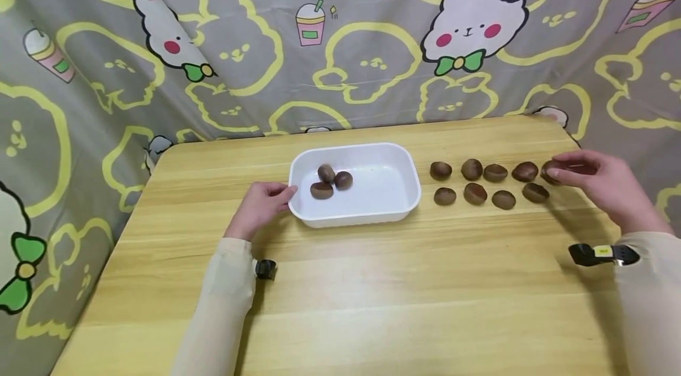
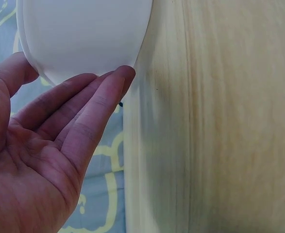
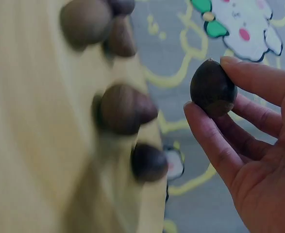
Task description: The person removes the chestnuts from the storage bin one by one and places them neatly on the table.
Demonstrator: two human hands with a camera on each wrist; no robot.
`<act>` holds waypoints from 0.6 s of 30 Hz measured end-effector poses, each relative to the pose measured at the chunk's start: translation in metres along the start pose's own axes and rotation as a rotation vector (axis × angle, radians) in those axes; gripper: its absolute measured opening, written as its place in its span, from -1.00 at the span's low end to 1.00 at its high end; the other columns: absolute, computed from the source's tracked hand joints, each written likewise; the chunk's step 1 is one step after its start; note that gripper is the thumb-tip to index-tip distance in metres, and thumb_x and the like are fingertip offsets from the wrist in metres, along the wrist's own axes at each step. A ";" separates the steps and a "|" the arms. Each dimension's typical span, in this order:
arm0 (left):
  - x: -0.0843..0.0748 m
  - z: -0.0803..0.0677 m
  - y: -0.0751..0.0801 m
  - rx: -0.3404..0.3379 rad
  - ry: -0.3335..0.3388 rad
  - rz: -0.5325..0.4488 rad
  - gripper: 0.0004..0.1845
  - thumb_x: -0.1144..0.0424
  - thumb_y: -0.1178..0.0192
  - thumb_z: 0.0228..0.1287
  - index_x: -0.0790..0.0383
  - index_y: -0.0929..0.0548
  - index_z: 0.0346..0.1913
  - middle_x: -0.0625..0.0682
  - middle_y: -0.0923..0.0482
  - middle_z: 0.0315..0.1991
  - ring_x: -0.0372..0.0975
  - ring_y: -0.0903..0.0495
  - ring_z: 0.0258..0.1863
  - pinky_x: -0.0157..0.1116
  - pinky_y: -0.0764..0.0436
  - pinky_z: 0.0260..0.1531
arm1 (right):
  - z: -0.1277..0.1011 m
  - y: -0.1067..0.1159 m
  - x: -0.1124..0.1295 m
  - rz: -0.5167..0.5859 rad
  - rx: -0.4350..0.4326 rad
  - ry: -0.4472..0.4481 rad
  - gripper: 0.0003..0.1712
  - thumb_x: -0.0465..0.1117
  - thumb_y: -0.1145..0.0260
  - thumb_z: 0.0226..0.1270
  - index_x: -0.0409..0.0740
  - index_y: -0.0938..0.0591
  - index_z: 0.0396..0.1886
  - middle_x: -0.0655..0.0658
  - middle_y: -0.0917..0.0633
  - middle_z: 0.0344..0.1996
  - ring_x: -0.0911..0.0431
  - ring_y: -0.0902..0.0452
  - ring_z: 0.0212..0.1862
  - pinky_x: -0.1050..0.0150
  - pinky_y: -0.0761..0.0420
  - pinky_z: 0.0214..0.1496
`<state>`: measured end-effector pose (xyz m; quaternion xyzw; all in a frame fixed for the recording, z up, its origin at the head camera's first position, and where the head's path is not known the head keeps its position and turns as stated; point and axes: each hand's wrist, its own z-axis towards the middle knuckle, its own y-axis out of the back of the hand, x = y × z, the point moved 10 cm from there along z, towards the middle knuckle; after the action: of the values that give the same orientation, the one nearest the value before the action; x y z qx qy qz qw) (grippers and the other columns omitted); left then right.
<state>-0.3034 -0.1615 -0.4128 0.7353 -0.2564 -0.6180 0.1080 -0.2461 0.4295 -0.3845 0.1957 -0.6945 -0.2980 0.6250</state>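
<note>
My left hand [image 1: 263, 204] holds the left end of a white plastic tray [image 1: 353, 219], thumb at the rim and fingers against the outer wall; the left wrist view shows the tray's end [image 2: 84, 43] between them. Three brown chestnuts [image 1: 343, 180] lie together in the tray's left part. Over at the right, my right hand [image 1: 601, 181] pinches a chestnut [image 3: 213, 90] between thumb and fingertips, at the right end of the back row. Beside it on the table, several more chestnuts [image 1: 525, 172] lie in two rows right of the tray.
The wooden table [image 1: 372, 299] ends at the back against a grey curtain [image 1: 367, 9] with yellow bear outlines and white rabbits. Dark wrist straps [image 1: 603, 254] stick out at both sleeves. A front-row chestnut [image 1: 535, 193] lies close below the right hand.
</note>
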 end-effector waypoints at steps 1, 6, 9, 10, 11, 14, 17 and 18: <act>0.000 0.000 0.000 -0.001 -0.002 -0.007 -0.54 0.05 -0.20 0.41 0.41 -0.66 0.09 0.24 -0.65 -0.01 -0.09 -0.69 -0.15 -0.16 -0.64 -0.06 | -0.001 0.000 -0.005 -0.013 0.004 -0.002 -0.37 0.10 -0.37 0.31 -0.20 -0.50 0.21 0.49 -0.59 -0.28 0.53 -0.44 -0.20 0.55 -0.35 -0.28; -0.001 0.000 -0.001 0.008 -0.003 -0.009 -0.55 0.05 -0.20 0.42 0.40 -0.66 0.09 0.23 -0.65 0.00 -0.08 -0.69 -0.14 -0.14 -0.63 -0.04 | -0.009 0.004 -0.029 -0.054 0.014 -0.003 -0.42 0.04 -0.38 0.32 -0.25 -0.51 0.15 0.49 -0.56 -0.33 0.56 -0.44 -0.28 0.56 -0.38 -0.34; 0.000 0.000 -0.001 0.009 0.007 0.001 -0.55 0.06 -0.20 0.42 0.39 -0.65 0.10 0.22 -0.65 0.00 -0.08 -0.69 -0.14 -0.15 -0.63 -0.05 | -0.011 0.003 -0.038 -0.063 0.029 0.012 -0.45 0.00 -0.40 0.31 -0.29 -0.54 0.11 0.48 -0.57 -0.33 0.55 -0.45 -0.29 0.57 -0.43 -0.36; 0.000 0.000 -0.001 0.010 0.010 0.002 -0.56 0.06 -0.20 0.42 0.39 -0.65 0.10 0.22 -0.65 0.00 -0.08 -0.69 -0.14 -0.16 -0.63 -0.05 | -0.011 0.002 -0.040 -0.071 0.033 0.017 -0.46 0.00 -0.40 0.31 -0.30 -0.54 0.09 0.48 -0.56 -0.33 0.56 -0.45 -0.29 0.57 -0.43 -0.37; 0.001 0.000 0.000 0.010 0.011 0.005 -0.56 0.06 -0.20 0.42 0.39 -0.65 0.10 0.22 -0.65 0.00 -0.08 -0.69 -0.14 -0.17 -0.63 -0.06 | -0.011 0.002 -0.041 -0.084 0.035 0.023 -0.46 0.00 -0.40 0.31 -0.31 -0.55 0.08 0.49 -0.55 -0.33 0.57 -0.44 -0.30 0.56 -0.43 -0.37; 0.001 0.000 0.000 0.010 0.010 0.005 -0.56 0.06 -0.20 0.42 0.39 -0.65 0.10 0.22 -0.65 0.00 -0.08 -0.69 -0.14 -0.18 -0.63 -0.06 | -0.010 0.000 -0.043 -0.109 0.032 0.037 -0.47 -0.02 -0.42 0.30 -0.35 -0.56 0.03 0.46 -0.54 -0.34 0.57 -0.42 -0.31 0.54 -0.46 -0.39; 0.001 0.000 0.001 0.008 0.008 0.006 -0.56 0.05 -0.20 0.42 0.38 -0.66 0.10 0.21 -0.65 -0.01 -0.09 -0.69 -0.15 -0.18 -0.63 -0.06 | -0.009 -0.001 -0.043 -0.159 0.033 0.052 -0.48 -0.03 -0.44 0.28 -0.35 -0.57 0.01 0.43 -0.53 -0.34 0.59 -0.39 -0.33 0.52 -0.45 -0.42; 0.001 0.000 0.001 0.009 0.008 0.003 -0.56 0.05 -0.20 0.42 0.38 -0.66 0.09 0.21 -0.65 -0.01 -0.09 -0.69 -0.15 -0.18 -0.63 -0.06 | -0.009 -0.001 -0.043 -0.173 0.035 0.055 -0.48 -0.03 -0.44 0.27 -0.35 -0.57 0.00 0.42 -0.53 -0.33 0.59 -0.37 -0.33 0.52 -0.44 -0.42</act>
<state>-0.3032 -0.1623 -0.4129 0.7377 -0.2600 -0.6139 0.1067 -0.2317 0.4548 -0.4173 0.2739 -0.6626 -0.3334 0.6123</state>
